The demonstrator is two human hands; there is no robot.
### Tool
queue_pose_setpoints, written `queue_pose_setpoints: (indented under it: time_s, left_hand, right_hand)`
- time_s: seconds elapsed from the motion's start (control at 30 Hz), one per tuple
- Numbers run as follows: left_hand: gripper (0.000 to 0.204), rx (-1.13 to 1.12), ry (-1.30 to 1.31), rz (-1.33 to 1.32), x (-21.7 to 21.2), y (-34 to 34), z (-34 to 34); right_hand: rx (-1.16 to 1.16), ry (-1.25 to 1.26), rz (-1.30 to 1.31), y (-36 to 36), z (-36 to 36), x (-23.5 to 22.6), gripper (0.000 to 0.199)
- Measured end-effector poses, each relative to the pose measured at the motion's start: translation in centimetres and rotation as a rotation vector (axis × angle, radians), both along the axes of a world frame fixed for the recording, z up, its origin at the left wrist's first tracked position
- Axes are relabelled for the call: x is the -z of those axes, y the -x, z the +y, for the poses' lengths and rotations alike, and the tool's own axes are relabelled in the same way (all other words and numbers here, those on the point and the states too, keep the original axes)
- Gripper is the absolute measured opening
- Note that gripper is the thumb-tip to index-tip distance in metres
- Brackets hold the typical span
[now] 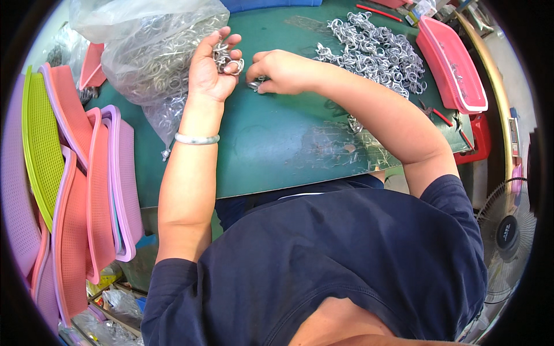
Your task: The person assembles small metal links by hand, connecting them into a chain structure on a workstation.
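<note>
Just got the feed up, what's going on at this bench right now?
A person at a green table is working with small metal rings. The left hand is raised, with a cluster of rings in its fingers, right beside a clear plastic bag full of the same rings. The right hand rests on the table, fingers closed over a ring or two. A loose pile of rings lies further right, next to a pink tray. Stacked plastic baskets sit at the left.

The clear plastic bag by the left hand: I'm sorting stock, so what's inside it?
Through the clear plastic bag show many small silvery metal rings. The left hand covers its right edge; the lower layers cannot be seen.
</note>
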State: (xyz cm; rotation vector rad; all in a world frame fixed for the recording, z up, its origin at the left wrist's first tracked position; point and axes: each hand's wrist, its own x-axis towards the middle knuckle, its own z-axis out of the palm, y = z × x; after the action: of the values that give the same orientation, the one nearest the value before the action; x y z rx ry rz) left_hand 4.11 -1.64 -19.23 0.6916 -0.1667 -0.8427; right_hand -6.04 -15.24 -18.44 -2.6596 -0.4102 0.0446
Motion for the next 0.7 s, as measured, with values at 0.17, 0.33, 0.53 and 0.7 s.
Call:
queue_pose_setpoints:
  time_s: [0.17, 0.33, 0.53, 0.7]
  left_hand:
    - [0.02, -0.046, -0.495, -0.442, -0.6, 1.5, -0.3]
    - [0.04, 0.08, -0.453, -0.927, -0.8, 3.7, -0.9]
    - [0.037, 0.117, -0.477, -1.193, -0.2, 4.8, -1.2]
    - [0.035, 0.113, -0.491, -1.196, -0.1, 5.0, -1.4]
  right_hand:
    - [0.352, -0.598, 0.282, 1.2, -2.2, -1.2, 0.021]
    - [0.422, -1.033, 0.334, 3.4, -4.0, -1.6, 0.015]
    - [0.415, -1.234, 0.375, 5.0, -4.0, -1.5, 0.013]
    - [0.429, -1.391, 0.365, 5.2, -4.1, -0.5, 0.013]
